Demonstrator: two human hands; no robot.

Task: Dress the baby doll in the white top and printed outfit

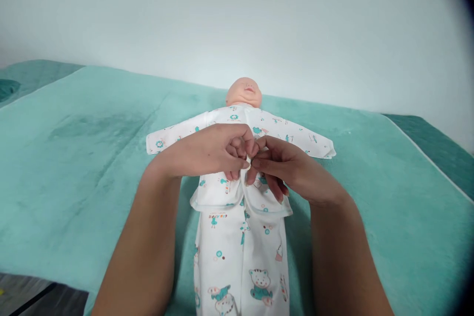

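A baby doll [244, 93] lies on its back, dressed in a white printed baby shirt [221, 195] and matching baby pants [237, 261]. Over the front of the shirt, my left hand [222, 150] pinches the shirt's front edge between thumb and forefinger. My right hand [279, 163] meets it there, thumb and forefinger closed on the same edge while its other fingers curl beneath. The fingertips of both hands nearly touch. Between them the small bit of the opening they grip is mostly hidden. Both sleeves stretch out to the sides, and the lower hem hangs slightly parted.
A teal plush blanket [92, 158] covers the surface under the doll, with a darker green cover [440, 143] showing beyond its right edge. Behind stands a pale wall [222, 19]. Dark flooring [40, 296] shows at the lower left.
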